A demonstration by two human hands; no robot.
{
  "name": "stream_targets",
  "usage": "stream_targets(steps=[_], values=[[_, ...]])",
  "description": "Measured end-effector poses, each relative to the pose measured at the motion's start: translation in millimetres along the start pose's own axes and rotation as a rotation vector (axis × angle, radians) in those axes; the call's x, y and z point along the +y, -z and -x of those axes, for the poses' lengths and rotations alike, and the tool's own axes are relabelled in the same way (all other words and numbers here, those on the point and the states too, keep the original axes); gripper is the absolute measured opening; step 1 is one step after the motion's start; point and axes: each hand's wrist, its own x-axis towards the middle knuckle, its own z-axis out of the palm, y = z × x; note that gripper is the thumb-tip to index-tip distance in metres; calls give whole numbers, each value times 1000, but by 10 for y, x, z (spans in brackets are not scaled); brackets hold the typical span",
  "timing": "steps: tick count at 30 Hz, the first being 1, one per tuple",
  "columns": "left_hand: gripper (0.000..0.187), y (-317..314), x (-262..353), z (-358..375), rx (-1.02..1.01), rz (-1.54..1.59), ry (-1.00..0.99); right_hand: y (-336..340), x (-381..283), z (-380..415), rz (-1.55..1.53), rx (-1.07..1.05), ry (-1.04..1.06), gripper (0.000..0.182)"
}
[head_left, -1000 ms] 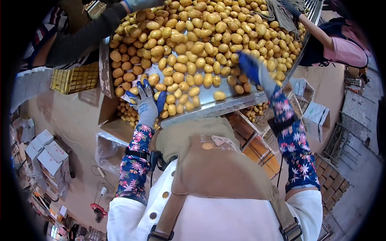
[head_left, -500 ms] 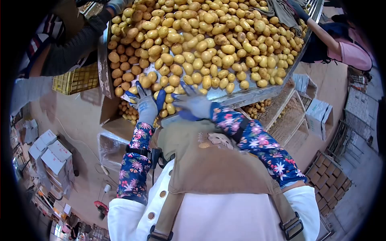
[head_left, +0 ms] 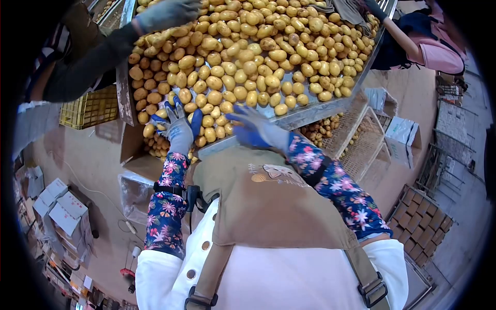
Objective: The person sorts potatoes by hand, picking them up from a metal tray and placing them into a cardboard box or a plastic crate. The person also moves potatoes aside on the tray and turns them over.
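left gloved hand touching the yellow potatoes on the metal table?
Touching. In the head view, the left gloved hand lies spread on the yellow potatoes at the metal table's near edge.

Potatoes (head_left: 243,57) cover the metal table (head_left: 310,111); a box (head_left: 135,155) sits below its left corner, crates (head_left: 361,144) right.

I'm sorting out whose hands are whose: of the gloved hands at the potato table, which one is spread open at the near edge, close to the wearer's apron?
The right hand, in a blue-palmed grey glove on a floral sleeve, fingers splayed over the table edge beside the potatoes.
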Motion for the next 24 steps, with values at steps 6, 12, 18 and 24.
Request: stream_targets(steps=[6,12,18,24], values=[[81,-25,-315,155,9,4,-187,-96,184,-426,-935,-606,-280,37],[75,-51,-313,220,50,5,-178,429,717,461,657,260,-59,48],[78,-127,-241,79,41,68,-122,1311,863,90,-1124,179,-601,32],[81,7,130,305,-142,-66,94,2102,726,-684,587,276,-370,42]])
